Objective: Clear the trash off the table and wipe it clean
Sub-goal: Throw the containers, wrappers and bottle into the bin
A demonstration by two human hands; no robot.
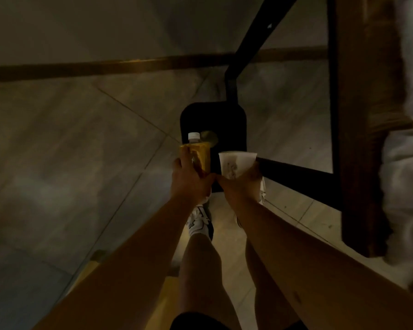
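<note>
My left hand [188, 179] is shut on a plastic bottle [197, 153] with a white cap and amber liquid, held upright. My right hand [241, 184] is shut on a white paper cup [235, 164], gripped from below with its mouth up. Both are held out over a black bin [234, 122] standing on the floor directly in front of me. A small round yellowish thing [209, 137] shows inside the bin, just behind the bottle's cap. The wooden table [365, 115] runs along the right edge of the view.
A black metal table frame [296, 175] runs right from the bin; another black bar [260, 36] rises behind it. Pale cloth [405, 186] lies on the table. The floor is large grey tiles [81, 139]. My legs and white sneakers [199, 220] are below.
</note>
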